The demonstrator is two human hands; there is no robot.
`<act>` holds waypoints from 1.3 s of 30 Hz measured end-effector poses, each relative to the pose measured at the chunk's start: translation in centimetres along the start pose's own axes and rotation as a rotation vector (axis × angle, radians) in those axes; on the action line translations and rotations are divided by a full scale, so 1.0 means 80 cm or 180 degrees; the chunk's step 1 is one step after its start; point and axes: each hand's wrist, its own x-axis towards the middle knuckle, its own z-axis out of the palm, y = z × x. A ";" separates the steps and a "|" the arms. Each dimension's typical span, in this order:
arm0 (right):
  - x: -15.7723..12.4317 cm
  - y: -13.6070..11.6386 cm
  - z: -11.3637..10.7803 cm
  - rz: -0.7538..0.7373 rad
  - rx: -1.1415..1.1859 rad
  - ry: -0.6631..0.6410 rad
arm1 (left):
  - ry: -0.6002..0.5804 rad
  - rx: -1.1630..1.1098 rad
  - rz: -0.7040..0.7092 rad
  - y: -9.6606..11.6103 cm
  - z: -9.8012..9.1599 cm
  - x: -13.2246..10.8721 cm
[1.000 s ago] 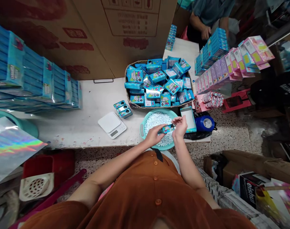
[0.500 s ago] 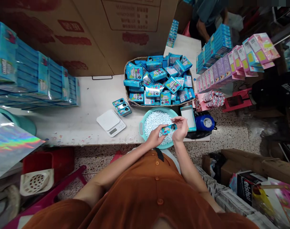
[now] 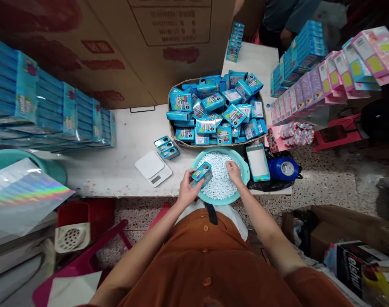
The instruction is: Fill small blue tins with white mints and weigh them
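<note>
My left hand (image 3: 186, 189) is closed round a small blue box (image 3: 202, 173), held over the left rim of a teal basin (image 3: 245, 170). The basin is full of small white candies (image 3: 218, 179). My right hand (image 3: 234, 171) reaches down into those candies, fingers curled among them; what they hold, if anything, is hidden. A white kitchen scale (image 3: 152, 167) sits on the table left of the basin, with a few blue boxes (image 3: 166, 147) lying behind it. Behind the basin stands a basket (image 3: 173, 128) heaped with several blue boxes.
Wrapped stacks of blue cartons (image 3: 47, 108) line the left side. Cardboard cartons (image 3: 169, 30) stand at the back. An open blue tray (image 3: 257, 161) and a blue tape roll (image 3: 283, 167) lie right of the basin. Pink packs (image 3: 325, 81) are on the right, and another person (image 3: 287, 17) is beyond the table.
My two hands held the blue box together over the basin. Now the left hand alone holds it, moved left, and the right hand has dropped into the candies.
</note>
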 end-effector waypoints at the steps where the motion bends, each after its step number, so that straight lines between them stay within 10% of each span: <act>1: 0.012 0.008 0.009 -0.0168 -0.0287 -0.0075 | 0.0067 0.0008 -0.0036 -0.002 -0.002 -0.001; 11: 0.020 0.050 0.059 -0.0735 -0.0908 -0.0555 | -0.0067 0.0753 0.0033 0.001 -0.013 -0.018; 17: -0.010 0.045 0.043 0.0162 0.0108 -0.0442 | -0.0121 0.0961 0.0285 0.006 -0.005 -0.011; 26: -0.017 -0.012 0.019 0.2219 0.2855 -0.0969 | -0.0297 0.0884 0.0513 0.003 0.000 0.001; 32: -0.033 -0.080 -0.006 0.1949 0.4557 -0.0809 | -0.0598 0.0881 0.0693 -0.002 0.010 0.007; 39: -0.048 -0.132 -0.015 0.1434 0.4484 -0.0170 | -0.1093 0.0902 0.1012 0.013 0.025 0.009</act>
